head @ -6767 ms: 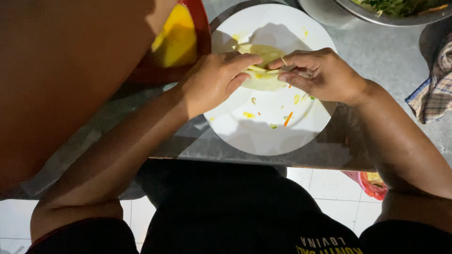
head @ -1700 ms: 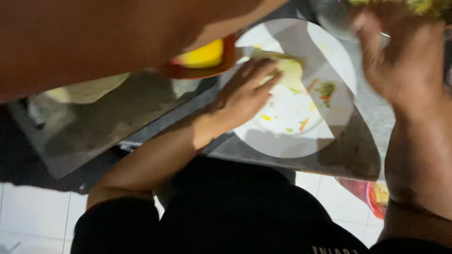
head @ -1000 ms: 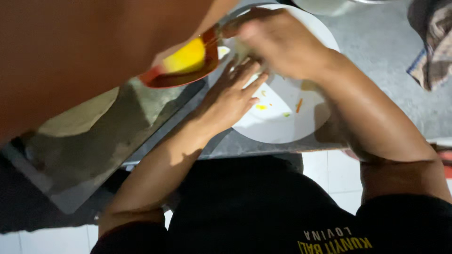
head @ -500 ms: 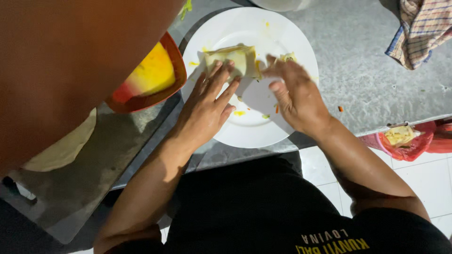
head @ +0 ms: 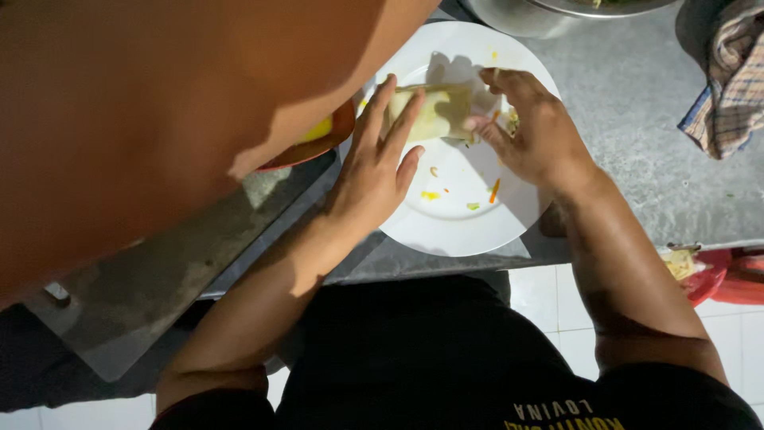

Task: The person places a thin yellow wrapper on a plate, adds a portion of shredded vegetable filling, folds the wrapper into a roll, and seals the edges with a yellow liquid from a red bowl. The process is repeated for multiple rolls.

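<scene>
In the upper middle of the frame, a round white plate (head: pixel 469 215) stands on the grey stone worktop (head: pixel 637 151). On its upper part lies a pale yellow folded wrapper (head: pixel 438 111). The left hand (head: pixel 378 163) lies flat with its fingers spread wide, and the fingertips press on the left end of the wrapper. The right hand (head: pixel 533 131) curves over the right end and pinches it with narrow fingers. Small orange and green vegetable scraps (head: pixel 477 195) are scattered on the plate below the wrapper. A checked cloth (head: pixel 728 87) is in the upper right corner.
</scene>
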